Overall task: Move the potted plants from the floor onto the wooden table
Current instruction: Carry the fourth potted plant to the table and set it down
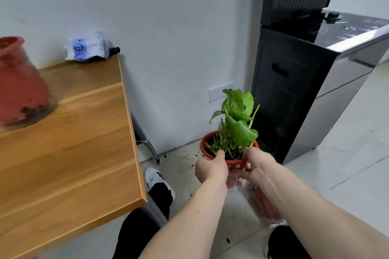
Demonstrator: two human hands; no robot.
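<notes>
Head view, left hand: my left hand (211,167) is clamped on the near-left rim of the red potted plant (229,145), thumb hooked over the edge into the stems.
Head view, right hand: my right hand (255,163) is clamped on the near-right rim of the same pot, fingers wrapped down its side.
Potted plant: I see it upright between both hands, above the floor (347,153), to the right of the table and clear of it. Broad green leaves rise from the far side; thin bare stems fill the rest of the pot. The lower body of the pot is mostly hidden behind my hands, so I cannot tell whether it touches the floor.
Table: the wooden table (69,143) fills the left of the view, its near corner pointing toward my left leg.
Second pot: a red pot (20,82) already stands on the far-left part of the table, blurred, with dark soil marks near its base; no foliage shows in the part I can see.
Bag: a crumpled white and blue bag (88,48) lies at the back edge of the table against the wall.
Floor: pale tiles, with dark soil crumbs (187,156) scattered just left of the held pot, near the wall.
Cabinet: a tall dark appliance (299,82) stands right behind the plant, against the wall.
Socket: a white wall socket (219,92) sits low on the wall, behind the leaves.
Feet: a white and black shoe (156,180) is planted near the table's leg.
</notes>
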